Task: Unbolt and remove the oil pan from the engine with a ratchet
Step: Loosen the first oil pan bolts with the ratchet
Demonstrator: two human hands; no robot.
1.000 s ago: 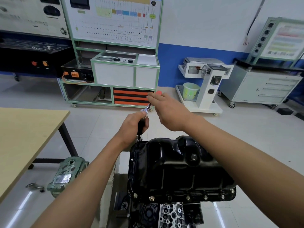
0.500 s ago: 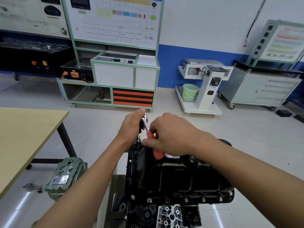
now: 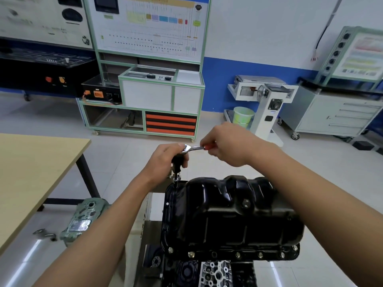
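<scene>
A pale, glossy tiled floor [image 3: 116, 162] runs under everything, and a light wooden table [image 3: 31, 172] on black legs stands on it to the left of the left hand [image 3: 163, 160]. Below and left of that hand a green-grey metal casting [image 3: 83, 220] lies on the tiles near the table leg, a small metal bracket [image 3: 44, 234] just left of it. Beyond the right hand [image 3: 230, 146] a green-framed cabinet [image 3: 145, 104], a white stand [image 3: 267, 108] and a grey drawer unit [image 3: 331, 114] stand on the floor.
</scene>
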